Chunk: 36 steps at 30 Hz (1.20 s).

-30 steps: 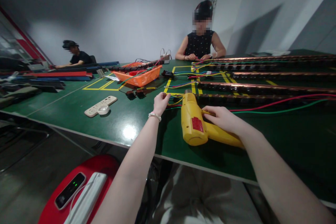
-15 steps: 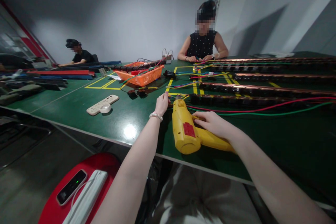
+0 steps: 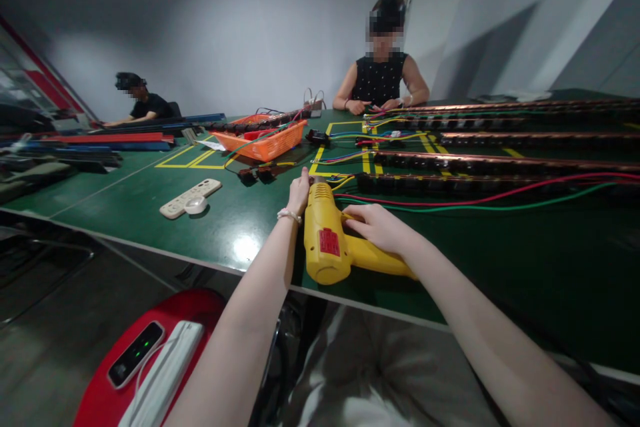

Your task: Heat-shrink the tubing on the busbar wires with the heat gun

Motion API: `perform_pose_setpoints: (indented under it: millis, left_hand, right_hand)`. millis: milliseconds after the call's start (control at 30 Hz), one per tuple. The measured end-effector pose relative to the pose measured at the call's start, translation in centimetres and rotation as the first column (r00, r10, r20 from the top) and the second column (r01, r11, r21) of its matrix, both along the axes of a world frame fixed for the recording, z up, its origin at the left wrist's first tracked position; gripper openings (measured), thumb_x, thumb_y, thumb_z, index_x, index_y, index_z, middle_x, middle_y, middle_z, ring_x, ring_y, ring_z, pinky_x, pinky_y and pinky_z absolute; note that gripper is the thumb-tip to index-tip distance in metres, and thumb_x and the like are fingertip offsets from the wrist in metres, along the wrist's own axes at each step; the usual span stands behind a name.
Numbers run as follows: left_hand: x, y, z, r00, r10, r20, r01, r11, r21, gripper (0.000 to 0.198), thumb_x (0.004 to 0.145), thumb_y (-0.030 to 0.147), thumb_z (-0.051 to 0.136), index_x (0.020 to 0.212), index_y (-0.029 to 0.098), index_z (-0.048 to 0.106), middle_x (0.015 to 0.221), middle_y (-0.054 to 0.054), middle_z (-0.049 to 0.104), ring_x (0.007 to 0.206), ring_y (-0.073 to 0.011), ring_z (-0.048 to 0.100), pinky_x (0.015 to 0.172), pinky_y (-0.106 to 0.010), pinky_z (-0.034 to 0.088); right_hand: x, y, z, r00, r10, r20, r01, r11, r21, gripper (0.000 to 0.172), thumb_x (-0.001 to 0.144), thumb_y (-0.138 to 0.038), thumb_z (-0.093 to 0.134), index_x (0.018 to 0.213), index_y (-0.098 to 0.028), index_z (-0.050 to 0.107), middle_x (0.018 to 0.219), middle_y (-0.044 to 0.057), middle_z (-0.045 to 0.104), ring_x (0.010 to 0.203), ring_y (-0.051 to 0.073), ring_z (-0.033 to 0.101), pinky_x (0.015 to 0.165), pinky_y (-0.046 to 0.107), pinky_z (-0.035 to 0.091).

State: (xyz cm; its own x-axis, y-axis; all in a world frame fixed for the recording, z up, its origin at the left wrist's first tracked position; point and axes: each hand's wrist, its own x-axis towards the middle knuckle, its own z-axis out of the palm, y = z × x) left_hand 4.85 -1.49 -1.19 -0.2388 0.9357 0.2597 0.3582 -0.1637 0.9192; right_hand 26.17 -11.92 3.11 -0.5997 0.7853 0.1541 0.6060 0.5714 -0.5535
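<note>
A yellow heat gun [image 3: 325, 240] lies on the green table [image 3: 150, 207] near its front edge, nozzle pointing away from me. My right hand [image 3: 376, 227] is wrapped round its handle just behind the body. My left hand [image 3: 299, 192] sits right beside the nozzle with its fingers pinched together. They close on something small where coloured wires [image 3: 345, 181] end, and I cannot make out what it is. A bead bracelet circles my left wrist.
Long black and copper rails [image 3: 500, 164] with red and green wires fill the right side. An orange basket [image 3: 265, 140] and a white power strip [image 3: 190, 198] lie to the left. One person [image 3: 383, 77] works opposite, another [image 3: 137, 103] far left. A red stool [image 3: 150, 353] stands below.
The heat gun and my right hand have slid left, bringing the nozzle up against my left hand. My left hand stays pinched at the wire ends.
</note>
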Motion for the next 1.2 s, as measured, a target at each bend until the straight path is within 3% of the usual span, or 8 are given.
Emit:
perform_pose_setpoints:
  millis: [233,333,500,700,933,1200]
  left_hand:
    - [0.0,0.2,-0.5,1.0,0.01,-0.013,-0.01,0.999,0.05,0.048,0.089,0.047,0.041,0.08,0.01,0.071,0.076,-0.007,0.068,0.075,-0.0169,0.059,0.069,-0.023,0.042]
    - [0.2,-0.2,-0.3,0.999,0.015,-0.032,-0.013,0.998,0.061,0.045,0.089,0.045,0.042,0.08,0.012,0.07,0.064,-0.003,0.063,0.065,-0.0146,0.055,0.063,-0.023,0.04]
    - [0.6,-1.0,0.2,0.998,0.019,-0.054,-0.017,0.999,0.04,0.045,0.089,0.043,0.043,0.059,0.015,0.061,0.049,0.001,0.05,0.051,-0.0109,0.045,0.054,-0.022,0.034]
    - [0.7,-1.0,0.2,0.994,0.014,-0.11,-0.006,0.997,0.074,0.046,0.088,0.04,0.044,0.05,0.016,0.052,0.049,0.001,0.05,0.052,-0.0115,0.045,0.055,-0.023,0.032]
    - [1.0,-1.2,0.4,0.992,-0.003,-0.123,0.011,0.998,0.066,0.04,0.088,0.036,0.042,0.065,0.014,0.065,0.051,0.0,0.052,0.052,-0.0123,0.047,0.055,-0.023,0.033]
    - [1.0,-1.1,0.3,0.993,-0.002,-0.119,0.012,0.997,0.08,0.039,0.089,0.036,0.044,0.066,0.014,0.067,0.053,-0.001,0.055,0.054,-0.014,0.048,0.057,-0.023,0.033]
  right_hand:
    - [0.5,0.8,-0.5,1.0,0.007,-0.025,-0.008,0.999,-0.044,0.027,0.087,-0.036,0.047,0.1,-0.021,0.065,0.099,0.005,0.068,0.089,0.02,0.061,0.076,0.028,0.045]
    - [1.1,1.1,-0.7,0.999,0.007,-0.033,-0.009,0.998,-0.069,0.027,0.087,-0.038,0.048,0.1,-0.021,0.065,0.097,0.004,0.069,0.088,0.019,0.061,0.078,0.028,0.045]
    - [2.8,1.4,-0.5,0.999,-0.012,-0.04,0.008,0.994,-0.105,0.028,0.086,-0.039,0.048,0.101,-0.022,0.065,0.102,0.004,0.068,0.094,0.02,0.061,0.081,0.029,0.046]
    - [5.8,1.5,-0.4,0.993,-0.116,-0.027,0.112,0.986,-0.12,0.031,0.084,-0.039,0.047,0.101,-0.02,0.064,0.105,0.005,0.068,0.098,0.022,0.061,0.088,0.034,0.044]
    - [6.9,1.1,-0.1,0.988,-0.157,0.006,0.157,0.978,-0.141,0.031,0.083,-0.04,0.048,0.098,-0.019,0.065,0.103,0.005,0.069,0.096,0.023,0.061,0.087,0.035,0.046]
    - [6.9,1.3,-0.3,0.983,-0.181,0.037,0.184,0.978,-0.098,0.033,0.086,-0.044,0.044,0.099,-0.022,0.064,0.107,0.005,0.067,0.098,0.023,0.06,0.087,0.035,0.045]
